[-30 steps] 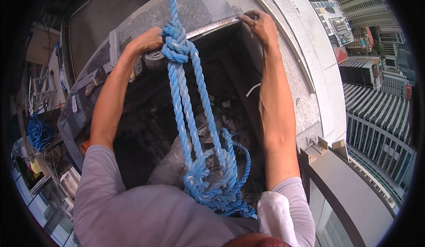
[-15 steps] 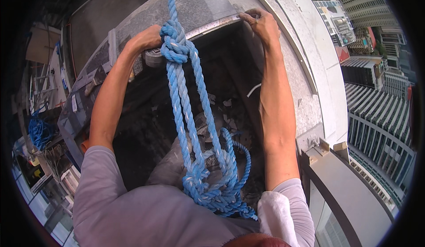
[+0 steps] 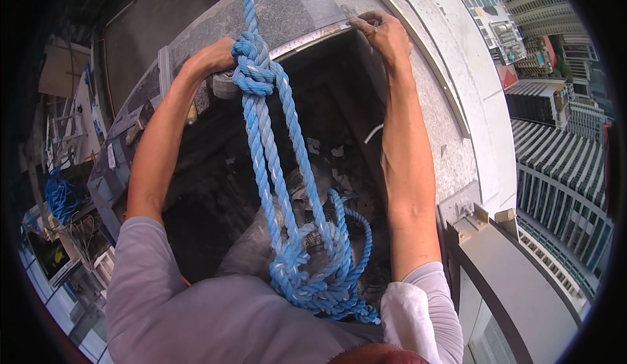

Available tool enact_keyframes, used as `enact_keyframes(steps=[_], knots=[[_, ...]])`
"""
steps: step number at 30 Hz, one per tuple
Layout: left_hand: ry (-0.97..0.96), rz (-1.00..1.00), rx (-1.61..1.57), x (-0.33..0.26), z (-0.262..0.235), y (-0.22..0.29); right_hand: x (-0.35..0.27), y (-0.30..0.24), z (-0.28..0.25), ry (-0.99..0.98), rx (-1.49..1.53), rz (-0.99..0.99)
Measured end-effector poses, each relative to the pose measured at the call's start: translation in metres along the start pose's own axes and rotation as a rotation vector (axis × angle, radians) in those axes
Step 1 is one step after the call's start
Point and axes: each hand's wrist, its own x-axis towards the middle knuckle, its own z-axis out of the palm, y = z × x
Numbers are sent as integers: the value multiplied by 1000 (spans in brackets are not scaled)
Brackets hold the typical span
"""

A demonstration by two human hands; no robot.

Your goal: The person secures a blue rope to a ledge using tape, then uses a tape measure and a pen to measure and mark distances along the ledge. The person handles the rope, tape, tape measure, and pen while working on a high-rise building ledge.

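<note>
Far left, one tangled coil of thin blue rope [image 3: 62, 197], hung amid clutter. Next, one left hand [image 3: 219, 54], bare, reaching up to the far edge of a dark opening [image 3: 326, 103]; its fingertips go behind the rope knot, so cannot tell how wide the fingers are or what they hold. One grey rounded object [image 3: 225, 86] just below that hand, kind unclear. One big blue rope knot [image 3: 253, 63] beside the hand: one line runs up from it, three strands run down to one knotted rope bundle [image 3: 313, 279] in front of the person's torso, one loose loop at its right. One dusty trouser leg [image 3: 251, 250] partly behind the strands. One narrow metal strip [image 3: 310, 39], main thing here, lies along the far edge of the opening, between the two hands. One bent white tube [image 3: 373, 133] inside the opening, near the right forearm. One right hand [image 3: 385, 34] at the strip's right end, thumb and index finger bent, narrow gap; firm pinch or mere touch, cannot tell. One white cloth [image 3: 408, 318] on the right shoulder. One pale stone ledge [image 3: 450, 165], then one metal frame [image 3: 522, 285] lower right. Several buildings [image 3: 555, 161] far below, outermost right.
</note>
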Motion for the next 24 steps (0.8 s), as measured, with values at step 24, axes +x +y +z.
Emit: enact_keyframes(steps=[24], knots=[[-25,-146,1,7,2,-14,-2,2,-1,1,40,-45]])
